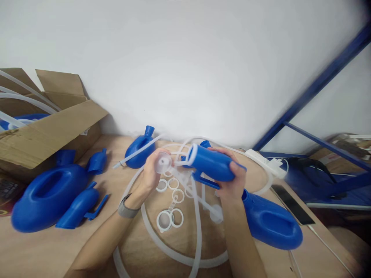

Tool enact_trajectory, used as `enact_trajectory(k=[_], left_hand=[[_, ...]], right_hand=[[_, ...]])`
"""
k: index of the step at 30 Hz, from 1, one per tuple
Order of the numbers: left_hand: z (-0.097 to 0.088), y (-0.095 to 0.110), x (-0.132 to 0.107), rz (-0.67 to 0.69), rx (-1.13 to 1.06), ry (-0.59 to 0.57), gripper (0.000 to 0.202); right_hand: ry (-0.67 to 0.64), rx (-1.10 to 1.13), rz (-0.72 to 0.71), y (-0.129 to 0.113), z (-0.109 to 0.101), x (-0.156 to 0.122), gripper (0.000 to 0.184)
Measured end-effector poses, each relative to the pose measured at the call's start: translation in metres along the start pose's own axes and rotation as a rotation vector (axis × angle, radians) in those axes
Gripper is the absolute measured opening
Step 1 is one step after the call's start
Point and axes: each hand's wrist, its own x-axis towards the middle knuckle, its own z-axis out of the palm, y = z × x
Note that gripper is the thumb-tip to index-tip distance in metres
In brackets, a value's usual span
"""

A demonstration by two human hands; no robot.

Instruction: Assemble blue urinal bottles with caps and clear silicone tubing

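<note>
My right hand [232, 181] is wrapped around a blue plastic bottle-shaped part [211, 164] with a white rim, held sideways above the table. My left hand [152, 172] pinches a clear round cap [162, 162] on the end of a translucent tube, right beside the blue part's white-rimmed mouth. Translucent tubing [171, 247] loops on the table below both hands. Several white plastic rings [169, 218] lie under my hands. A grey band sits on my left wrist.
A large blue basin-like vessel [48, 197] and two smaller blue spouts [79, 206] lie at the left by an open cardboard box [43, 131]. Another blue vessel [271, 222] lies at the right, a blue flask [140, 146] at the back. A white power strip [265, 162] and blue shelf frame [313, 88] stand right.
</note>
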Motion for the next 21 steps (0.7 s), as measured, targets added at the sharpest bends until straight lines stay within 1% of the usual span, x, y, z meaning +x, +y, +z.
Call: enact_trajectory(k=[2, 3, 4, 5, 6, 8, 10, 12, 14, 17, 19, 21], left_hand=[[-0.005, 0.002, 0.005, 0.021, -0.090, 0.061, 0.049], [-0.008, 0.004, 0.008, 0.031, -0.120, 0.084, 0.049], [-0.012, 0.005, 0.011, 0.037, -0.147, 0.091, 0.049], [-0.016, 0.007, 0.013, 0.041, -0.169, 0.082, 0.048], [-0.020, 0.008, 0.014, 0.044, -0.182, 0.056, 0.048], [-0.027, 0.012, 0.015, 0.050, -0.192, -0.025, 0.046], [-0.031, 0.016, 0.015, 0.047, -0.197, -0.101, 0.044], [-0.034, 0.020, 0.014, 0.035, -0.201, -0.145, 0.043], [-0.034, 0.024, 0.014, 0.029, -0.208, -0.143, 0.047], [-0.035, 0.027, 0.016, 0.039, -0.219, -0.110, 0.059], [-0.035, 0.029, 0.018, 0.062, -0.248, -0.095, 0.067], [-0.035, 0.030, 0.019, 0.097, -0.306, -0.086, 0.067]], right_hand=[[0.149, 0.086, 0.029, -0.006, -0.005, 0.003, 0.044], [0.211, 0.107, 0.020, -0.009, -0.009, 0.005, 0.044], [0.239, 0.100, 0.006, -0.011, -0.014, 0.008, 0.041], [0.231, 0.067, -0.005, -0.013, -0.018, 0.010, 0.039], [0.188, 0.011, -0.001, -0.013, -0.023, 0.012, 0.039], [0.038, -0.144, 0.072, -0.007, -0.029, 0.017, 0.043], [-0.109, -0.334, 0.151, 0.006, -0.032, 0.020, 0.047], [-0.212, -0.515, 0.183, 0.026, -0.030, 0.023, 0.047], [-0.294, -0.622, 0.183, 0.048, -0.025, 0.026, 0.042], [-0.392, -0.653, 0.129, 0.081, -0.016, 0.027, 0.040], [-0.432, -0.670, 0.081, 0.099, -0.010, 0.027, 0.046], [-0.496, -0.716, 0.057, 0.110, -0.005, 0.025, 0.057]])
